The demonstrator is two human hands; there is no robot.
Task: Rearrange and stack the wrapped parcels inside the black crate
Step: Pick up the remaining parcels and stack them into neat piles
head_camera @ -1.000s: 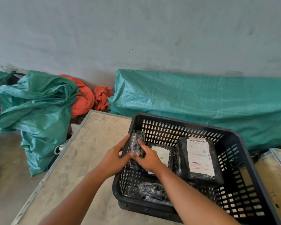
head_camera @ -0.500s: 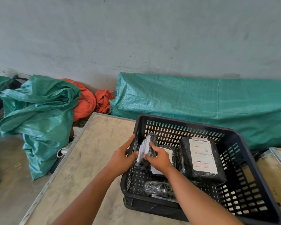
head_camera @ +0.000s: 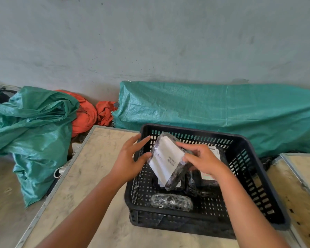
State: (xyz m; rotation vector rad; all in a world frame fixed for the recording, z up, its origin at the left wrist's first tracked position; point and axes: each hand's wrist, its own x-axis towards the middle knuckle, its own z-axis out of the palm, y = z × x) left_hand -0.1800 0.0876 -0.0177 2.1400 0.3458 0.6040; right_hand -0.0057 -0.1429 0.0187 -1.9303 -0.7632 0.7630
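Observation:
A black slotted crate [head_camera: 258, 179] stands on a pale table. My right hand [head_camera: 202, 160] grips a black-wrapped parcel with a white label [head_camera: 166, 161], held tilted above the crate's left half. My left hand [head_camera: 131, 158] hovers just left of it with fingers spread, the thumb near the parcel's edge, holding nothing. A small bubble-wrapped parcel [head_camera: 171, 202] lies at the crate's near wall. A larger labelled parcel [head_camera: 214, 154] sits further back, mostly hidden by my right hand. More dark parcels lie under the lifted one.
The table [head_camera: 97, 167] has a metal edge on its left. A second table [head_camera: 304, 185] adjoins on the right. Green woven sacks [head_camera: 34, 136] and orange cloth [head_camera: 89, 115] lie at the left; a long green-covered bundle [head_camera: 222, 111] runs along the grey wall.
The small parcel has been lifted out of the crate's left side and turned label-up. My left hand has let go and opened beside it.

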